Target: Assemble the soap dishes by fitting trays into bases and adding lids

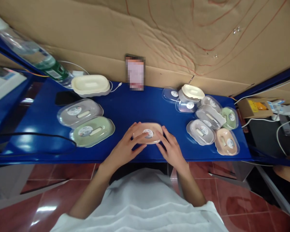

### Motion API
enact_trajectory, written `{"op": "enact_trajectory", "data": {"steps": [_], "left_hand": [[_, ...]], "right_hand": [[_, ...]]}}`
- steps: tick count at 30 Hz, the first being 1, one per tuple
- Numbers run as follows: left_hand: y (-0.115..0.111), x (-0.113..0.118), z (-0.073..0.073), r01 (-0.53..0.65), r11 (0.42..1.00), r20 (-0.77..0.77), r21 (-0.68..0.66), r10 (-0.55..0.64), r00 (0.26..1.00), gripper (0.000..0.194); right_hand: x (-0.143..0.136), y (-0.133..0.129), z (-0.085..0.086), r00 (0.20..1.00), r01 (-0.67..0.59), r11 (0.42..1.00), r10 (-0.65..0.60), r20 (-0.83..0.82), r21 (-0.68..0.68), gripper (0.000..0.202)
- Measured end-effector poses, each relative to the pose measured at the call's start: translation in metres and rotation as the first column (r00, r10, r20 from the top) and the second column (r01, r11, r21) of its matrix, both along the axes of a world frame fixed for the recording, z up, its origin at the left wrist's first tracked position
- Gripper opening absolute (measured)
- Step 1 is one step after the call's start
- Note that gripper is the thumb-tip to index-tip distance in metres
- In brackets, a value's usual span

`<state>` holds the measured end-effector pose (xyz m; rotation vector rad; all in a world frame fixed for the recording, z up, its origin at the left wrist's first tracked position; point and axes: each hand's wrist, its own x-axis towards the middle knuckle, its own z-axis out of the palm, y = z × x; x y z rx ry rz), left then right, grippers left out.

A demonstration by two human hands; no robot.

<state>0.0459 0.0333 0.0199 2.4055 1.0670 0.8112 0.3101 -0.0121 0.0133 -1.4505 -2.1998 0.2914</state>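
Observation:
A pink soap box (152, 128) with a clear lid and a round label lies on the blue table, near its front edge. My left hand (130, 144) rests at the box's left side, fingers apart, one fingertip over the label. From the right, my right hand (169, 145) touches the box's other end with spread fingers. Both hands lie around the box. A green box (96, 130) and a grey box (79, 112), both with clear lids, sit left of my hands.
Several lidded boxes, including a grey one (201, 132) and a pink one (226, 141), crowd the right side of the blue table (145, 106). A phone (135, 72) leans at the back. A cream box (90, 84) and a bottle (38, 58) stand back left.

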Motion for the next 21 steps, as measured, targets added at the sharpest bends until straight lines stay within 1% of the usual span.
{"op": "enact_trajectory", "data": {"steps": [9,12,16,21], "left_hand": [[0.008,-0.004,0.003,-0.032,0.999,-0.04,-0.01,0.032,0.999,0.049],[0.007,-0.004,0.003,-0.048,0.999,-0.048,0.019,0.049,0.998,0.048],[0.002,0.001,-0.002,-0.085,0.995,-0.045,0.061,0.087,0.995,0.051],[-0.001,0.006,-0.008,-0.135,0.99,-0.044,0.03,0.136,0.99,0.053]], "right_hand": [[-0.002,0.009,-0.002,1.0,-0.011,1.0,0.011,0.019,-0.001,0.064],[-0.002,0.01,0.0,1.0,-0.022,1.0,0.022,0.018,-0.007,0.066],[-0.002,0.012,0.003,1.0,-0.011,1.0,0.011,-0.007,0.007,0.064],[0.001,0.016,0.007,0.999,-0.021,1.0,0.022,0.027,-0.011,0.064]]}}
